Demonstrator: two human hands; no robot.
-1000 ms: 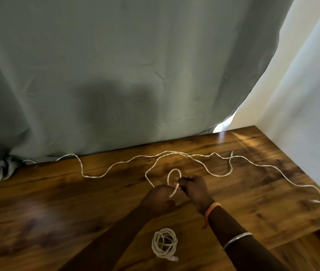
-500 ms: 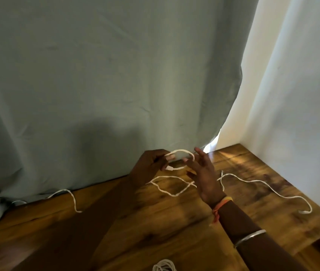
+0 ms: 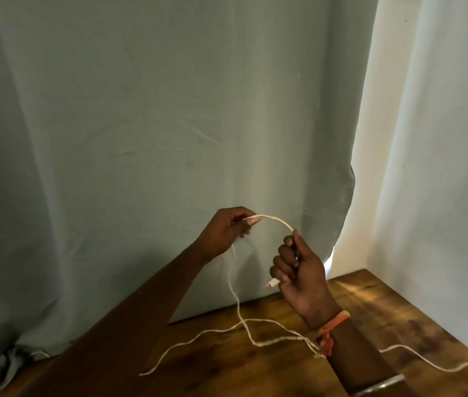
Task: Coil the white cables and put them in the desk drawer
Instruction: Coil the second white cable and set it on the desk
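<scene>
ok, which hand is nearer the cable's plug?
Right. The right hand grips the cable with the plug sticking out at its lower edge; the left hand pinches the cable higher, further left.

Two bare forearms in shot. On the wrist just below the right hand (image 3: pixel 298 270) there's an orange thread band (image 3: pixel 331 328) with a yellowish strand in it, knotted, with the loose ends dangling. Further up that same arm sits a plain silver bangle (image 3: pixel 378 385), thin and shiny. The left hand (image 3: pixel 227 230) has a longish thumbnail (image 3: pixel 251 221).
</scene>
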